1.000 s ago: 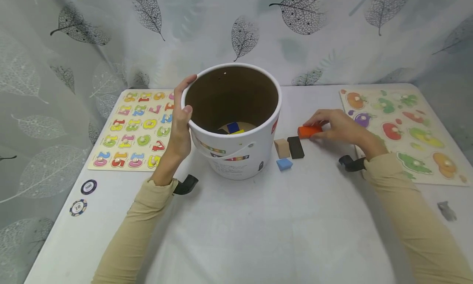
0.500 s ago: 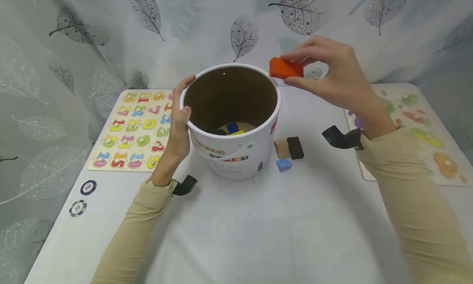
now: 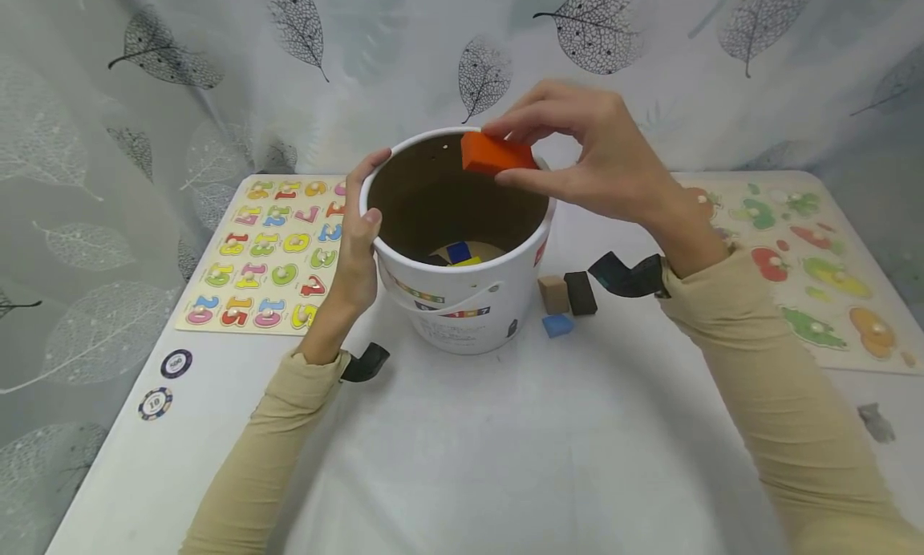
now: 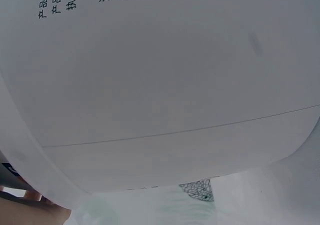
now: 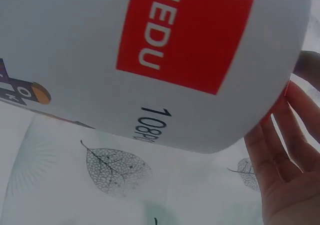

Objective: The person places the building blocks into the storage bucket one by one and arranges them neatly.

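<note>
A white bucket (image 3: 462,298) stands upright on the table, with several blocks on its floor, among them a blue block (image 3: 458,252) and a yellow one. My left hand (image 3: 355,250) grips the bucket's left rim, thumb and fingers on it. Over the right side of the opening, my right hand (image 3: 577,146) pinches an orange block (image 3: 494,154) between thumb and fingers. In the right wrist view the bucket's wall hides most of that block. Beside the bucket's right foot lie a tan block (image 3: 553,294), a black block (image 3: 581,293) and a small light-blue block (image 3: 557,325).
To the left lies a number puzzle board (image 3: 253,254), with two poker chips (image 3: 155,403) in front of it. A vegetable puzzle board (image 3: 816,266) lies to the right, partly behind the right arm. A small grey piece (image 3: 877,423) is near the right edge. A leaf-print curtain (image 3: 433,50) hangs behind.
My right hand has lifted the orange block off the table and carried it up and left, over the bucket's opening. My left hand has kept its grip on the rim.
</note>
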`<state>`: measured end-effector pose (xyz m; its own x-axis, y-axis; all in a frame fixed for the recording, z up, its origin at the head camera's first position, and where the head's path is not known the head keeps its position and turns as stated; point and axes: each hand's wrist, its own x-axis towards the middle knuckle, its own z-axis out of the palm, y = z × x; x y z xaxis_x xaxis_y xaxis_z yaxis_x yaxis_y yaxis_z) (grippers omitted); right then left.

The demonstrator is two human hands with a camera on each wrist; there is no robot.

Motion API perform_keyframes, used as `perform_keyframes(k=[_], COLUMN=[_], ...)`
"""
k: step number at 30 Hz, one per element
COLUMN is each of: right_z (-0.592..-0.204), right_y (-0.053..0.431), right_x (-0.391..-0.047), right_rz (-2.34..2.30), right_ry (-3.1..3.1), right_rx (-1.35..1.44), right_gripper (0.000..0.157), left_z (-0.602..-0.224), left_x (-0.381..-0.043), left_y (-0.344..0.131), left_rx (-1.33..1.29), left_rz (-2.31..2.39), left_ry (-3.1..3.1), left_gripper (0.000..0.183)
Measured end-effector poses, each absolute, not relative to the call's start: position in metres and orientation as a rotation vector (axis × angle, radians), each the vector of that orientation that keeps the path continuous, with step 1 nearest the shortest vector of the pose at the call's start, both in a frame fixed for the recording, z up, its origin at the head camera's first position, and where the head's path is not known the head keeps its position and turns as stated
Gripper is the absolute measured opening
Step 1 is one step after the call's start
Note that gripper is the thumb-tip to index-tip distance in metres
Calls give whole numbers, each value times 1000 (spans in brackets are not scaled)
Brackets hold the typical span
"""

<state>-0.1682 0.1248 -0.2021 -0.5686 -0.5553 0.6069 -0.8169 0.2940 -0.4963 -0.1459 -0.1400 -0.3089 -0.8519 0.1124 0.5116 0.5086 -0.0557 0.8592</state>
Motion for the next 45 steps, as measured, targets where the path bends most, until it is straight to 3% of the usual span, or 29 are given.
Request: perform_keyframes(k=[10,15,21,33,45], right_z=[-208,-218,-254,-348,-376], right_y=[131,156,186,217,224], right_x=[-162,-156,-150,-142,-148], right_rz=[1252,1403,1552,1173,1102], right_ry=[-2238,-2168,-2219,-2903,-2940], right_rx=[1281,1224,1147,993,984], right_gripper=[35,42,47,56,53], left_z=[-309,-309,-309,-309,-308], left_x=[-146,-147,-146,-145,-144], left_y=[-140,-140,-142,-141,-138], left_rx=[-657,-656,-630,-649,-643], left_rz=[-1967,-1971,-1946,-1954,-1942], left_ry=[-1954,-1954,-1978,-1969,-1971], left_gripper=[88,88,89,84,87])
